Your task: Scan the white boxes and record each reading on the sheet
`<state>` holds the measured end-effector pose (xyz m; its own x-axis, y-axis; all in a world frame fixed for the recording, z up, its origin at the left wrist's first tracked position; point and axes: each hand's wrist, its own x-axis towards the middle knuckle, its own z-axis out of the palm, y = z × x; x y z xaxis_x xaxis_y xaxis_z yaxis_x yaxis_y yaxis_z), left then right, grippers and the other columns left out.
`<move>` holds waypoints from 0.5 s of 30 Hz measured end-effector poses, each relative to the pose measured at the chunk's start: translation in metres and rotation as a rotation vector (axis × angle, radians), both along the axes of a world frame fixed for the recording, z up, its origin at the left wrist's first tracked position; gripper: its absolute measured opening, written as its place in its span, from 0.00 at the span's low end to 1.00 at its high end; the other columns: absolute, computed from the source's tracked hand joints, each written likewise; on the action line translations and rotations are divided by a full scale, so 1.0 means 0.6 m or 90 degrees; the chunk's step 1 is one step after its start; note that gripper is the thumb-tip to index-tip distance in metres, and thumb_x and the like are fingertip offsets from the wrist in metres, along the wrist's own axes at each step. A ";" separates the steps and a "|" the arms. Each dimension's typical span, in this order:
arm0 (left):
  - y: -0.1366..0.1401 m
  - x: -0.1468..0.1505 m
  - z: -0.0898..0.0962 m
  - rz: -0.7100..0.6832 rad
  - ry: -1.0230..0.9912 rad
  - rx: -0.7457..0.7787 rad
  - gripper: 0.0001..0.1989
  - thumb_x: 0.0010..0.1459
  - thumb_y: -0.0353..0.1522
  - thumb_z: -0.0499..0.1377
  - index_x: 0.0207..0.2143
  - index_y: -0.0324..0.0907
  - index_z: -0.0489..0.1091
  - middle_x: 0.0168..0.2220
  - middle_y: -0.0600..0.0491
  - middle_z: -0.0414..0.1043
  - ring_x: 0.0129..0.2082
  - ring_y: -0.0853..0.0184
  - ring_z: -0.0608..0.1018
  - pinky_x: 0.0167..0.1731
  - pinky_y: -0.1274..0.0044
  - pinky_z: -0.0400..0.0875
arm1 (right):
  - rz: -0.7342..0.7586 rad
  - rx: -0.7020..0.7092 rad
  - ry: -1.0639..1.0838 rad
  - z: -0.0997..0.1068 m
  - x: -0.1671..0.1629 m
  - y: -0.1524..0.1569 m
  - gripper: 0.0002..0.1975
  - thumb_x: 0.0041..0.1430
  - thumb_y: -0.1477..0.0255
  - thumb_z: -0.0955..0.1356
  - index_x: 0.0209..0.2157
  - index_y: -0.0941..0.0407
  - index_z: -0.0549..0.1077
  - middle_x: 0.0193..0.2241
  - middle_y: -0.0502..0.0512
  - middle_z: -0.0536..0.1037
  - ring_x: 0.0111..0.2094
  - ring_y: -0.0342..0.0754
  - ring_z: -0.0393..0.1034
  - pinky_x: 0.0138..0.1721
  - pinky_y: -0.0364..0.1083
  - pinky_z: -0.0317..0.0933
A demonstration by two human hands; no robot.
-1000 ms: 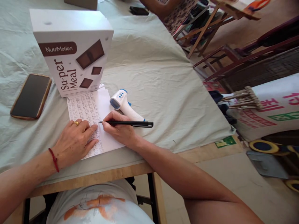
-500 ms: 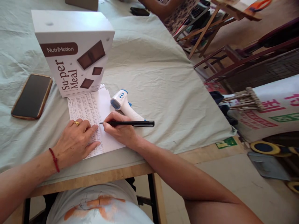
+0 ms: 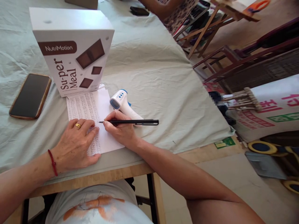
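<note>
My right hand (image 3: pixel 121 129) is closed around a black pen (image 3: pixel 137 122), its tip at the edge of the handwriting on a white paper sheet (image 3: pixel 107 137). The sheet's left part carries dense rows of small written characters; its right part is blank. My left hand (image 3: pixel 78 141) rests on the written side, fingers loosely bent and thumb apart, holding nothing. Just beyond my right hand lies a white and blue infrared thermometer (image 3: pixel 119 99), its handle partly behind the hand. A white NutriMotion box (image 3: pixel 74 59) stands upright at the sheet's far end.
A smartphone (image 3: pixel 30 95) lies left of the box on the pale green tablecloth (image 3: pixel 149 71). At the far edge are a dark object (image 3: pixel 139 11) and another person's arm (image 3: pixel 158 7). Right of the table stand a dark red chair (image 3: pixel 224 59) and a printed white sack (image 3: pixel 275 102).
My left hand has shifted slightly toward me, its thumb lower and index finger more bent. The pen now lies a little flatter in my right hand, its tip slightly farther up the sheet.
</note>
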<state>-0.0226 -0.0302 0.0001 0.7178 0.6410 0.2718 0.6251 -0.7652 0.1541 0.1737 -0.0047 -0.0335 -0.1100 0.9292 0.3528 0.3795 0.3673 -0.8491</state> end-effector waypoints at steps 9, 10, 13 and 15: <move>0.004 -0.002 0.000 -0.016 -0.013 -0.011 0.27 0.49 0.43 0.64 0.46 0.32 0.73 0.48 0.36 0.72 0.48 0.46 0.73 0.51 0.55 0.68 | 0.019 -0.011 -0.012 0.000 -0.003 -0.006 0.06 0.53 0.74 0.66 0.24 0.53 0.66 0.21 0.46 0.71 0.23 0.41 0.63 0.27 0.44 0.62; 0.004 -0.002 0.000 -0.015 -0.011 -0.012 0.27 0.49 0.43 0.64 0.46 0.33 0.73 0.48 0.36 0.72 0.47 0.46 0.74 0.51 0.55 0.68 | 0.022 -0.015 -0.013 0.000 -0.003 -0.007 0.06 0.54 0.74 0.66 0.24 0.53 0.66 0.21 0.46 0.71 0.23 0.41 0.63 0.27 0.44 0.62; 0.003 -0.003 0.000 -0.012 -0.008 -0.019 0.27 0.50 0.44 0.64 0.46 0.33 0.73 0.49 0.37 0.73 0.48 0.46 0.74 0.52 0.54 0.68 | 0.020 -0.031 -0.019 0.000 -0.003 -0.006 0.06 0.54 0.73 0.66 0.25 0.53 0.66 0.21 0.46 0.71 0.23 0.42 0.62 0.27 0.44 0.62; 0.003 -0.003 -0.001 -0.010 -0.005 -0.024 0.27 0.50 0.44 0.64 0.47 0.33 0.73 0.49 0.37 0.73 0.48 0.47 0.74 0.54 0.54 0.66 | 0.020 -0.029 -0.017 0.000 -0.003 -0.006 0.06 0.54 0.74 0.66 0.25 0.53 0.66 0.21 0.46 0.71 0.23 0.42 0.62 0.27 0.44 0.62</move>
